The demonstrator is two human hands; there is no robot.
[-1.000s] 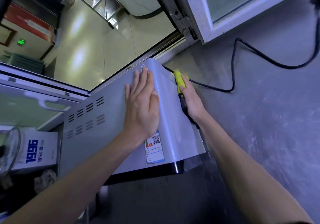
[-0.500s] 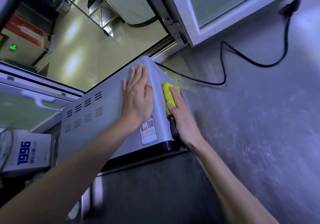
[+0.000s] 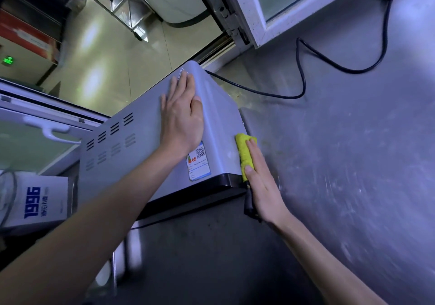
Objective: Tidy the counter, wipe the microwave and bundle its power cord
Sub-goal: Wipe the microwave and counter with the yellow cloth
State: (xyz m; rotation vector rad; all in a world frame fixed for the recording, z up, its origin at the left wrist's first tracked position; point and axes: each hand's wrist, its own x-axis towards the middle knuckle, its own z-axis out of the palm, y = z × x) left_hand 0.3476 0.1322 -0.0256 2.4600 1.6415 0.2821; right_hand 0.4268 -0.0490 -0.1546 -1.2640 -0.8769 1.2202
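Cloth [image 3: 244, 154] now nearer microwave [image 3: 141, 144] front vs before

Work surface: brushed stainless steel counter [image 3: 353, 175], dull grey, marked with scuffs and smears. Along its far edge runs a white-framed sliding window [image 3: 256, 15] with frosted glass. A second white-framed pane [image 3: 30, 140] with a white handle [image 3: 50, 131] stands at left. The opening between them shows glossy pale floor tiles [image 3: 113, 52] carrying two bright light reflections. A green illuminated sign [image 3: 7, 60] glows at far left. A white carton printed "1996" [image 3: 35, 202] stands at lower left
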